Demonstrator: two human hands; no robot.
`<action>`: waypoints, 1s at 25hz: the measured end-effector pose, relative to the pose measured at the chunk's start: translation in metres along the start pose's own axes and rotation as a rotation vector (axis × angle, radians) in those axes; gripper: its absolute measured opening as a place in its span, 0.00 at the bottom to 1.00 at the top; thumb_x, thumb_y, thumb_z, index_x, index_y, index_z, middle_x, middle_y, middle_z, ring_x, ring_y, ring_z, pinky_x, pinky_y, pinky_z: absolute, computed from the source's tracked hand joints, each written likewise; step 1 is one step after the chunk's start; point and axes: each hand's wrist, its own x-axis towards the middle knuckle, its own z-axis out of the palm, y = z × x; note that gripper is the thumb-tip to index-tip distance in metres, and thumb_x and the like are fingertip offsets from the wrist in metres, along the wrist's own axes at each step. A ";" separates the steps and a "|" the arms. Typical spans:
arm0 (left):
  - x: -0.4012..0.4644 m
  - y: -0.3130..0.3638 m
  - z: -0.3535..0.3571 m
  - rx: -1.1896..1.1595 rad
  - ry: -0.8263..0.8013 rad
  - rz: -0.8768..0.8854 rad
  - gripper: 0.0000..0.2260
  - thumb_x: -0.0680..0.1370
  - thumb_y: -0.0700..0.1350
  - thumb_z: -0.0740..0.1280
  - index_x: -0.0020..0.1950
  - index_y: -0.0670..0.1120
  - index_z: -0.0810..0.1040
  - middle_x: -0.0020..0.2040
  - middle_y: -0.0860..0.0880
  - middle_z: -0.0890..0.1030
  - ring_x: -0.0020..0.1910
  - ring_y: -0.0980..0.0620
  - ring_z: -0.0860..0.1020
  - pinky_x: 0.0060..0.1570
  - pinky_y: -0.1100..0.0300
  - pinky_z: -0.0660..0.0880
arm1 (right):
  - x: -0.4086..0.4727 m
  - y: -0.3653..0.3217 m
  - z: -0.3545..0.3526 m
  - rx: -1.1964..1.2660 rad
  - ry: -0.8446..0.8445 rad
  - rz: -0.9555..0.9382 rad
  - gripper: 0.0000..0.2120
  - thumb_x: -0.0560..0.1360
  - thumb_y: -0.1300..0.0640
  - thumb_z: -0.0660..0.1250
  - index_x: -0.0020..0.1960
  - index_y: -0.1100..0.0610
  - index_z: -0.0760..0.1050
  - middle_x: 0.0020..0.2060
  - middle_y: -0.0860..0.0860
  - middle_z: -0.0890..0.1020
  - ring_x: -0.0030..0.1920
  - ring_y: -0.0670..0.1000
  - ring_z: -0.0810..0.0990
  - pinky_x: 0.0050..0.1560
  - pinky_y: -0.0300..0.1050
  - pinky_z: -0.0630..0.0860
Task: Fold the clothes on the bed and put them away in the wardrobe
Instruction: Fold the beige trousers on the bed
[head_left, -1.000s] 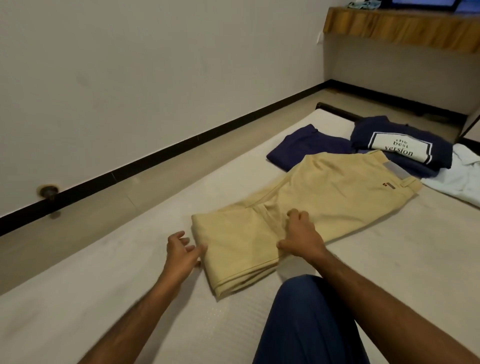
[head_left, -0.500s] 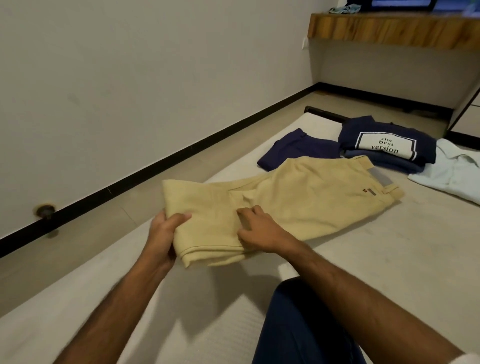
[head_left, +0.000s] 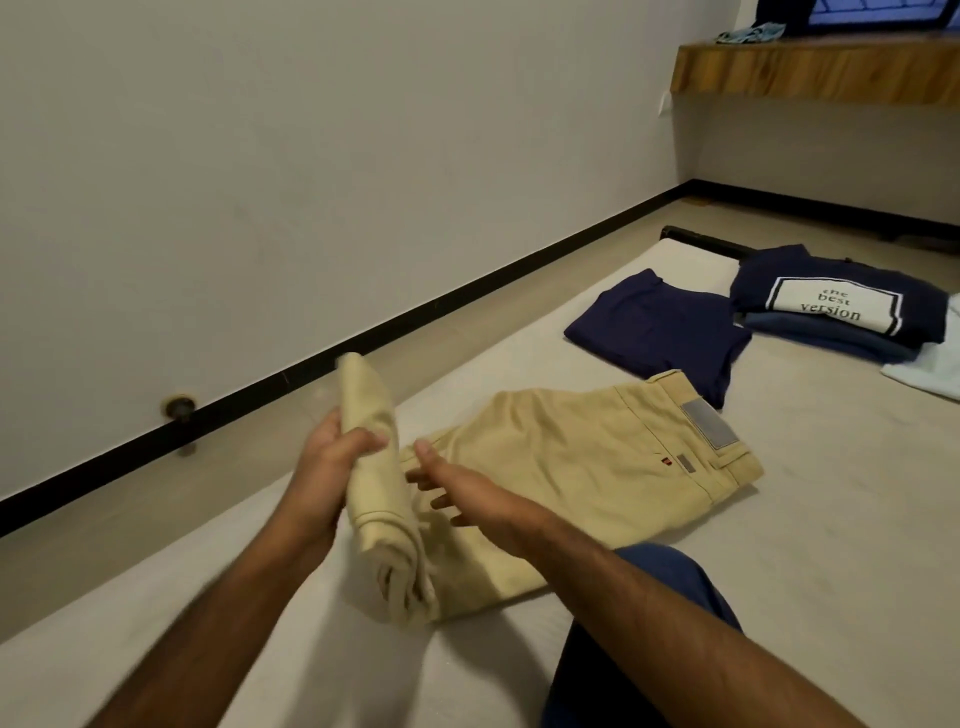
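Beige trousers (head_left: 597, 457) lie on the pale mattress (head_left: 805, 545), waistband towards the far right. Their folded leg end (head_left: 374, 467) stands lifted upright off the bed. My left hand (head_left: 327, 467) grips that raised leg end, thumb across its near face. My right hand (head_left: 457, 493) lies flat with straight fingers on the trousers just right of the raised part. A folded navy garment (head_left: 654, 332) and a folded navy shirt with white "the best version" print (head_left: 836, 306), stacked on blue cloth, lie beyond.
A pale garment (head_left: 930, 369) lies at the right edge. My knee in blue trousers (head_left: 649, 623) is at the bottom. A wall with black skirting (head_left: 363, 332) runs on the left; a wooden shelf (head_left: 815, 67) hangs at the far right.
My left hand took hold of the trousers' leg end and lifted it up and towards the waistband. My right hand opened flat on the cloth at the fold.
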 end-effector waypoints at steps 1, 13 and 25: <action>0.005 -0.009 0.019 0.055 -0.042 0.005 0.18 0.73 0.46 0.69 0.62 0.48 0.75 0.52 0.42 0.82 0.49 0.42 0.82 0.47 0.48 0.79 | 0.002 0.002 -0.013 0.120 0.055 0.010 0.39 0.75 0.24 0.51 0.69 0.51 0.76 0.65 0.51 0.79 0.63 0.53 0.78 0.66 0.50 0.74; 0.037 -0.135 -0.006 0.436 0.214 -0.400 0.48 0.67 0.68 0.73 0.78 0.47 0.58 0.73 0.43 0.66 0.66 0.41 0.72 0.61 0.43 0.73 | 0.006 0.086 -0.143 -0.675 0.527 0.222 0.18 0.78 0.60 0.64 0.68 0.59 0.72 0.65 0.56 0.72 0.61 0.57 0.76 0.62 0.48 0.75; 0.041 0.007 0.047 -0.124 -0.031 -0.096 0.17 0.69 0.40 0.73 0.57 0.41 0.77 0.48 0.42 0.84 0.45 0.42 0.83 0.38 0.52 0.79 | 0.026 0.055 -0.096 -0.728 0.358 -0.127 0.33 0.77 0.56 0.68 0.79 0.50 0.61 0.58 0.57 0.78 0.55 0.55 0.79 0.57 0.45 0.76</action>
